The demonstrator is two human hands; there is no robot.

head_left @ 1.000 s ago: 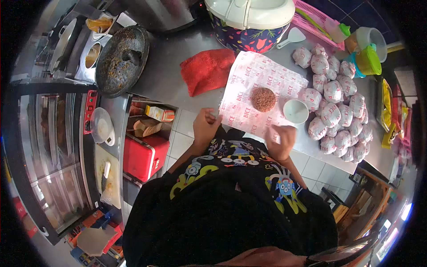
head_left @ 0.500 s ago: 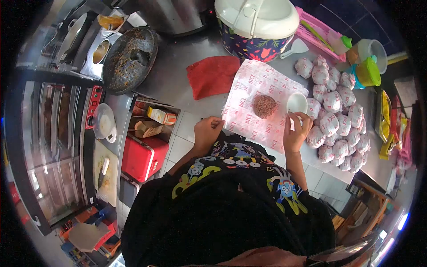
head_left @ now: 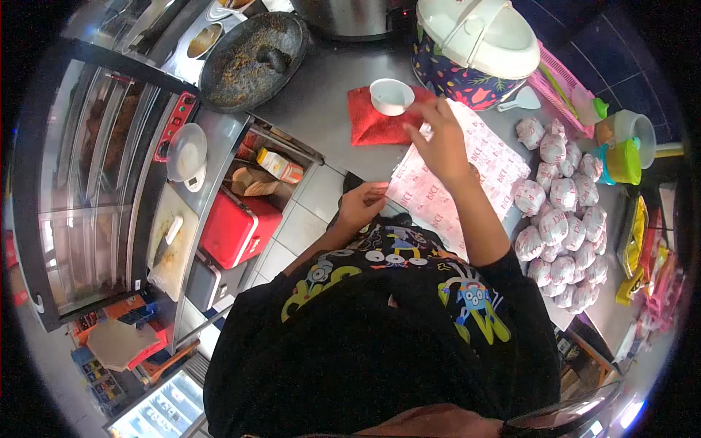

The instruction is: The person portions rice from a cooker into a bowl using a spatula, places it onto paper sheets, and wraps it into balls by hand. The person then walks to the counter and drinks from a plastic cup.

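Pink-lettered paper [head_left: 432,196], likely light and easily creased, suits an edge hold; left hand [head_left: 363,205] curls at its left corner, grip unclear; right hand [head_left: 443,142] spreads empty.

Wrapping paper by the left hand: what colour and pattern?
The wrapping paper is white with repeated red lettering, seen best in the head view.

food-shop kitchen | stone mortar [head_left: 241,73] | cutting board [head_left: 186,233] | wrapping paper [head_left: 429,201] | apparently a glass cabinet [head_left: 84,241]

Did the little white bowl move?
Yes, the white bowl moved leftward, away from the wrapped bundles, and is now over the red cloth.
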